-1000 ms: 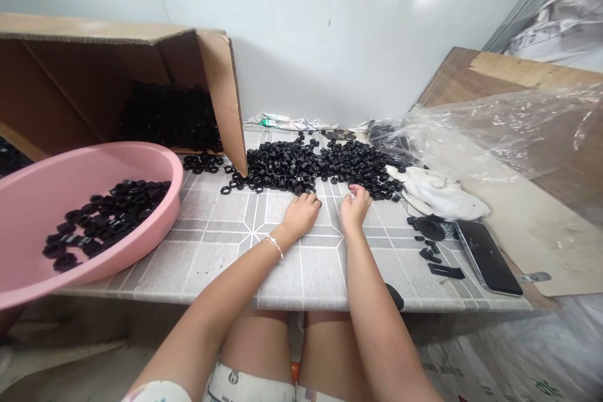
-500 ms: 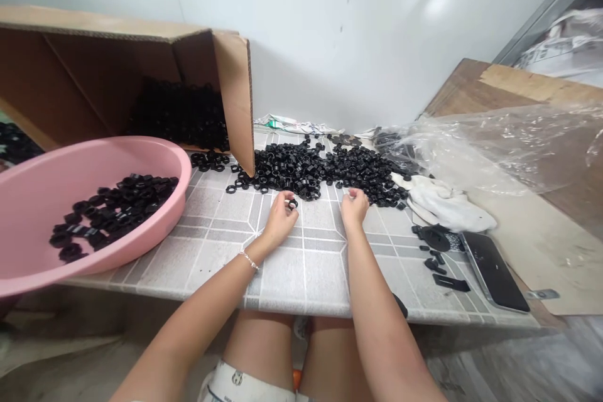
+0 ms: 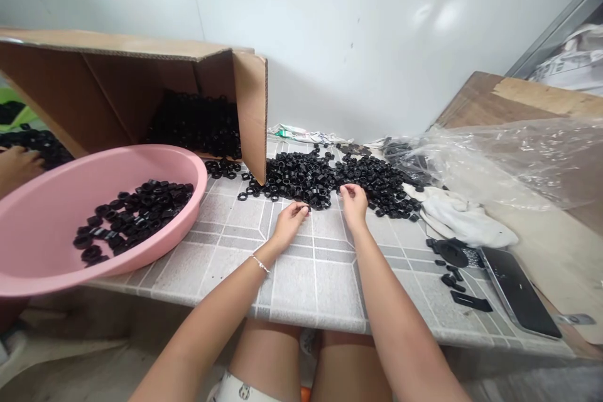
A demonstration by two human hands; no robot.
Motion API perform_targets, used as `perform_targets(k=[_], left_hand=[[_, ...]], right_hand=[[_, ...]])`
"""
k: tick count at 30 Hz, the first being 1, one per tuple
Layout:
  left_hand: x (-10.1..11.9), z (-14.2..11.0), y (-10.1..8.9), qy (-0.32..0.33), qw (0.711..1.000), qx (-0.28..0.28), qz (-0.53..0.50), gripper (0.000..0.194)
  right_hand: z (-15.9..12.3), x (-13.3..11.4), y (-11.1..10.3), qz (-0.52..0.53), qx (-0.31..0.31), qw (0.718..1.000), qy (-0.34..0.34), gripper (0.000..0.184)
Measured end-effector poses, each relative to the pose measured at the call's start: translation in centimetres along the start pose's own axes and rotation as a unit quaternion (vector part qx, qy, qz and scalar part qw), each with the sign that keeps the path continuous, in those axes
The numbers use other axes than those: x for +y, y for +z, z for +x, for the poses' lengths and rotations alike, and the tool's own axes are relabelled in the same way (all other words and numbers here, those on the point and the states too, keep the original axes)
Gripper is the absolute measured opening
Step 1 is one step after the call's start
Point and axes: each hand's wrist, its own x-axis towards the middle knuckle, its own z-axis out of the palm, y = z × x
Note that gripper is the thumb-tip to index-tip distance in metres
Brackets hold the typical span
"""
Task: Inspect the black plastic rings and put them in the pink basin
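Black hexagonal nuts [image 3: 320,179] lie in a loose heap on the tiled tabletop [image 3: 311,282]. My left hand [image 3: 291,224] rests at the heap's near edge, fingertips drawn together, and nothing shows clearly between them. My right hand [image 3: 354,204] touches the edge of the same heap, its fingers bunched and partly hiding what they cover. To the left stands a pink plastic basin [image 3: 141,166] holding a layer of black nuts [image 3: 132,217]. A tipped cardboard box [image 3: 252,107] holds a dark mass of nuts [image 3: 198,129].
A co-worker's hand [image 3: 16,166] lies on black nuts at the far left. To the right are a white cloth [image 3: 464,220], small black parts [image 3: 452,254], a phone [image 3: 518,292] and clear plastic sheeting [image 3: 513,160]. A white wall stands behind.
The view has shifted, moving everything rightward in the picture. My left hand has moved right, and the nut visible at its fingers earlier no longer shows. A co-worker's hand has appeared at far left.
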Motion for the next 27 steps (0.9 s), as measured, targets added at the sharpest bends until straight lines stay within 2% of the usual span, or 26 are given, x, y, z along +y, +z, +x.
perform_targets(k=[2, 4, 6, 9, 13, 16, 23, 27], left_hand=[[0.1, -0.2, 0.4, 0.017, 1.0, 0.012, -0.006, 0.018], [0.3, -0.4, 0.8, 0.06, 0.998, 0.026, -0.004, 0.033], [0.5, -0.7, 0.9, 0.099, 0.995, 0.029, 0.011, 0.039], [1.0, -0.8, 0.6, 0.121, 0.991, 0.027, 0.059, 0.027], [1.5, -1.1, -0.1, 0.134, 0.982, 0.041, 0.126, 0.026], [1.5, -1.1, -0.3, 0.142, 0.98, 0.05, 0.133, 0.029], [0.2, -0.5, 0.2, 0.055, 0.995, 0.004, 0.087, 0.043], [0.0, -0.5, 0.3, 0.042, 0.995, -0.015, 0.084, 0.029]], right_hand=[[-2.4, -0.8, 0.7, 0.173, -0.022, 0.984, 0.048, 0.025], [-4.8, -1.5, 1.4, 0.246, -0.051, 0.965, 0.079, 0.031], [-6.6, -2.1, 1.9, 0.231, -0.107, 0.963, 0.092, 0.03], [-7.8, -2.8, 2.0, 0.2, -0.162, 0.961, 0.097, 0.027], [-7.6, -3.0, 1.6, 0.25, -0.157, 0.944, 0.145, 0.038], [-7.4, -2.9, 1.3, 0.284, -0.143, 0.932, 0.175, 0.044], [-7.4, -2.8, 0.9, 0.219, -0.194, 0.947, 0.134, 0.028], [-7.3, -2.6, 0.5, 0.189, -0.248, 0.939, 0.143, 0.032]])
